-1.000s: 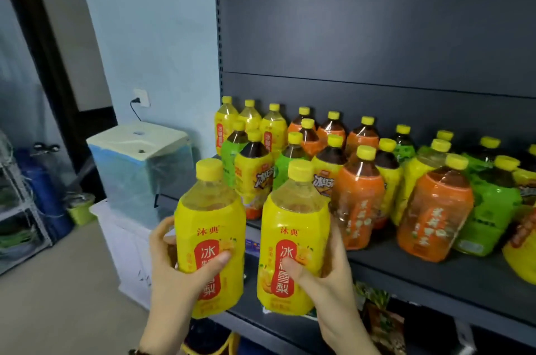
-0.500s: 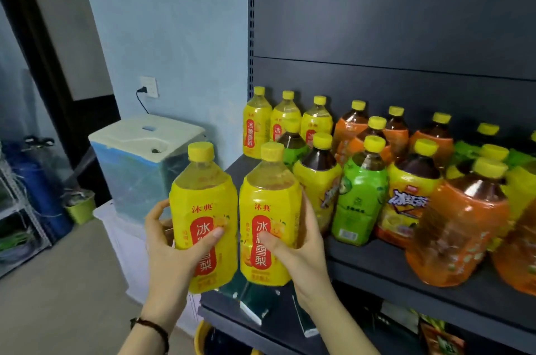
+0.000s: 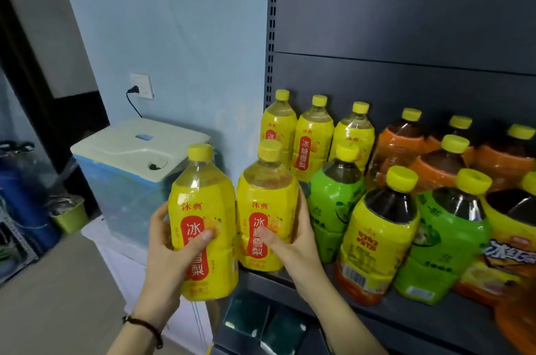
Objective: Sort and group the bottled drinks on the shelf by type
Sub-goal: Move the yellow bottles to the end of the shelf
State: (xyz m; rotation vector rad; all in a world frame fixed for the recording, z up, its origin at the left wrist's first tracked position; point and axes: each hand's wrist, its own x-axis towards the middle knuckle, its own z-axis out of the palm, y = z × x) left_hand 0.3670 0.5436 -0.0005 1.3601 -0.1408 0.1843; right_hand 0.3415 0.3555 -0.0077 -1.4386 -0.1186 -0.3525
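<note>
your left hand [image 3: 171,253] is wrapped round one yellow pear-drink bottle [image 3: 203,224], upright in the air off the left end of the shelf [image 3: 420,322]. just beside it, your right hand [image 3: 293,241] clasps its twin [image 3: 265,218], upright at the front left corner; whether its base rests there i can't tell. the matching row [image 3: 311,137] stands behind, slightly right, so the right-hand bottle is nearer and likely goes in first.

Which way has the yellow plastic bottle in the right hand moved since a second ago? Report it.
Yes: the yellow plastic bottle in the right hand went left and inward, toward the three matching back-row bottles.
</note>
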